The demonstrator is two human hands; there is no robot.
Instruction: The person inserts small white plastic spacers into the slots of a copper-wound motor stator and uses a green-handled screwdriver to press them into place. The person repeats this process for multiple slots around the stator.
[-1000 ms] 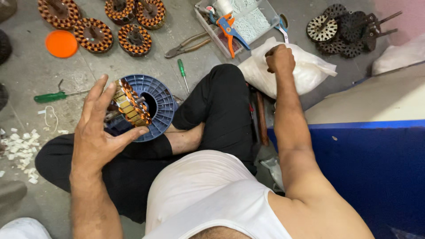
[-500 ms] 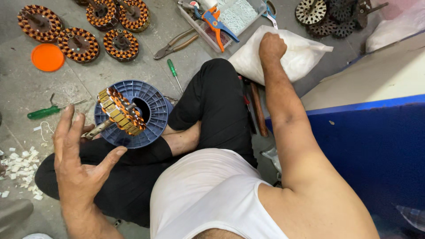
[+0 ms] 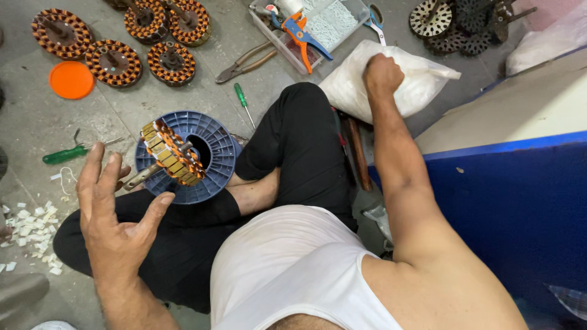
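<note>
1. Head view, the step in hand: the person sits cross-legged on the floor (image 3: 36, 116); the right hand (image 3: 383, 74) is closed in a fist on the top of a white bag (image 3: 358, 91), which lies beyond the knee, right of the spool (image 3: 214, 150); whether it pinches something inside I cannot tell.
2. The left hand (image 3: 113, 220) hangs bare, fingers spread, palm up, holding nothing, just left of and below the spool; the stator (image 3: 171, 153), wound with copper, rests tilted on the spool, its shaft poking towards that hand.
3. By my judgement this is a fetch from the bag; the next move calls for a clean withdrawal of the fist without dragging the bag, and for the open hand to steady the stator, which looks free to tip.
4. Beyond the spool: a screwdriver (image 3: 243, 101), pliers (image 3: 244, 61), a tray (image 3: 342, 24), more stators (image 3: 113, 61), an orange lid (image 3: 71, 79); white scraps (image 3: 24, 235) lie left of it.
5. Hidden or unclear: the bag's contents; the right fingertips; the spool's lower edge behind the leg; the tray's small parts are too fine to name.
</note>
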